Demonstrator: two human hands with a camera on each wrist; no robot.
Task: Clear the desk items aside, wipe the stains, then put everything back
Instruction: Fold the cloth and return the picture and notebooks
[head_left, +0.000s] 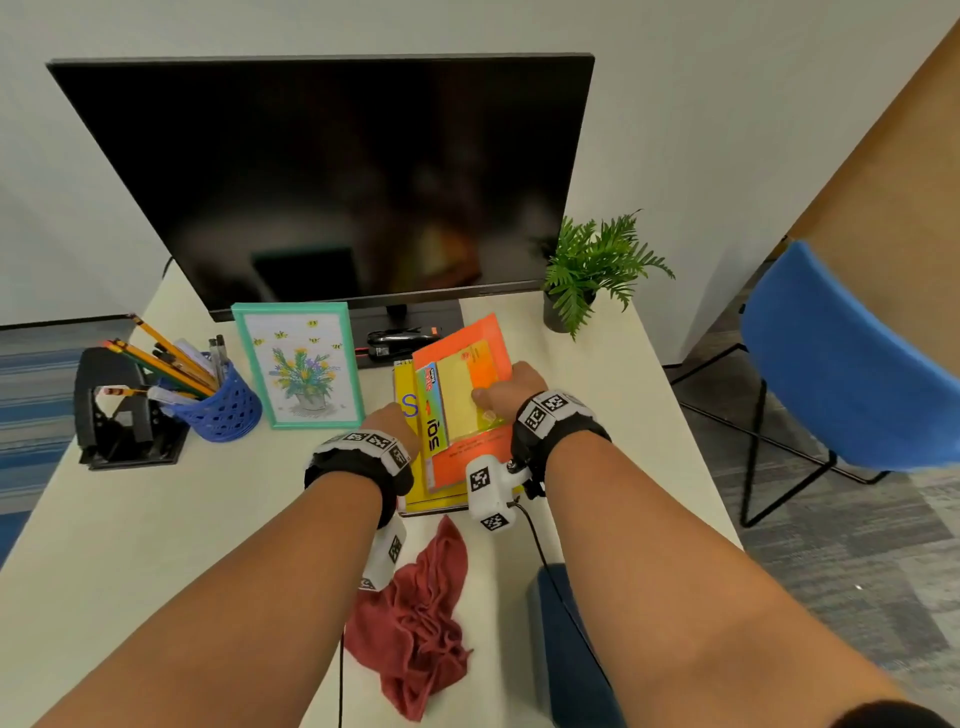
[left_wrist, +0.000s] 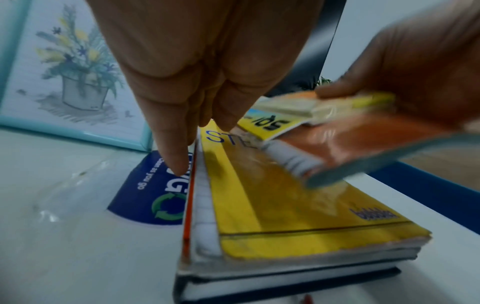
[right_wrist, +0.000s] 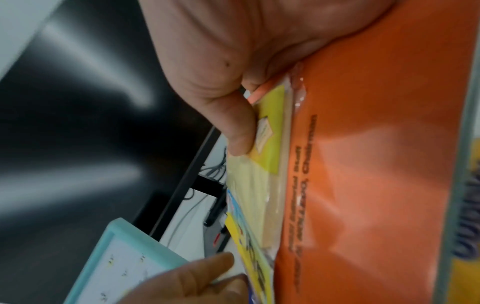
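Right hand (head_left: 511, 389) grips a glossy orange booklet (head_left: 467, 358) with a plastic-wrapped pack of yellow sticky notes (head_left: 460, 402) on top; thumb pinches the pack against the cover, and the booklet's left edge is tilted up off the stack. Left hand (head_left: 389, 415) has straight fingers (left_wrist: 179, 144) pressed at the left edge of the yellow spiral notebook (left_wrist: 272, 195), which lies on a thicker dark-covered book (left_wrist: 285, 286), rectangular, white page edges showing. Stack sits flat on the white table (head_left: 156, 519), centre, in front of the black monitor (head_left: 332, 176). Beneath the stack's left side lies a clear plastic packet with a blue printed label (left_wrist: 153, 191). Crumpled dark-red cloth (head_left: 415, 618), soft terry texture, lies on the table near the front edge, just beside the stack. To the left: teal-framed flower picture (head_left: 298, 364), upright; blue perforated pencil cup (head_left: 223, 405) holding pencils; black hole punch (head_left: 119, 415). Small potted fern (head_left: 592, 270) at the monitor's right.
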